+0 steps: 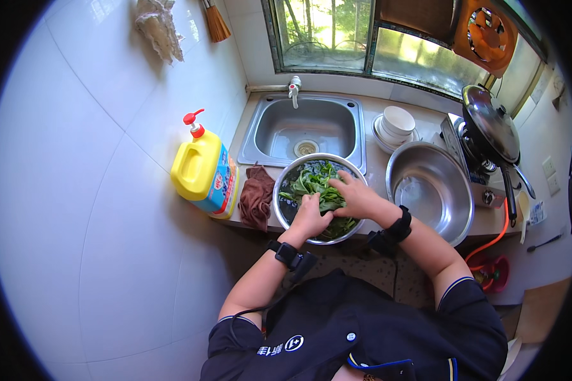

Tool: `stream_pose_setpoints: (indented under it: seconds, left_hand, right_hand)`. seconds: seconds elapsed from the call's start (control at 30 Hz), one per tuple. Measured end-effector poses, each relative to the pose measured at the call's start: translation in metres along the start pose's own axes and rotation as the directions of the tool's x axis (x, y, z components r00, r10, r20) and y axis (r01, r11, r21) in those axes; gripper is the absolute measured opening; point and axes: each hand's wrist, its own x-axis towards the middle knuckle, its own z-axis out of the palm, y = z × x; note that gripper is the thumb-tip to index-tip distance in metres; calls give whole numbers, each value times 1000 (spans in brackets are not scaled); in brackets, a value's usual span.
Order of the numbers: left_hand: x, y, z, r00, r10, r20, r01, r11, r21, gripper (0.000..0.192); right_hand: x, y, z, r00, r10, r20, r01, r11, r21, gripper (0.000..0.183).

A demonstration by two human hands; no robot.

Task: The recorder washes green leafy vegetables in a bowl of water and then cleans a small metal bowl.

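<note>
A round metal basin (279,209) holds dark water and a heap of leafy greens (314,183). It stands at the counter's front, by the sink's near edge. My left hand (310,215) is at the near side of the heap, with leaves between thumb and fingers. From the right, my right hand (357,194) curves over the greens, its fingers spread around a bunch. The two hands nearly meet above the basin, and the leaves hide some fingertips. Each wrist wears a black strap with a device.
Behind is a steel sink (248,152) under a tap (293,90). Leftward are a brown cloth (256,197) and a yellow detergent jug (198,166). Rightward are a large steel basin (429,195), stacked white bowls (398,121) and a lidded wok (491,124) on a gas stove (457,138).
</note>
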Motion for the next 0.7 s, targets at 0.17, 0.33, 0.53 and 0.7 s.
stream_pose_setpoints:
  seconds: [0.17, 0.33, 0.53, 0.7]
  left_hand:
    - [5, -16, -7, 984, 9, 176, 14, 992, -129, 55]
    - [4, -5, -37, 970, -68, 232, 62, 997, 35, 46]
    - [22, -22, -51, 998, -63, 3, 62, 982, 177, 38]
    - [37, -40, -34, 994, 18, 106, -40, 977, 208, 56]
  right_hand:
    - [8, -13, 28, 965, 4, 261, 7, 999, -41, 78]
    - [15, -7, 44, 906, 34, 422, -2, 997, -76, 80]
    - [19, -2, 52, 854, 58, 516, -9, 995, -98, 79]
    - [22, 5, 56, 850, 26, 527, 2, 999, -52, 76]
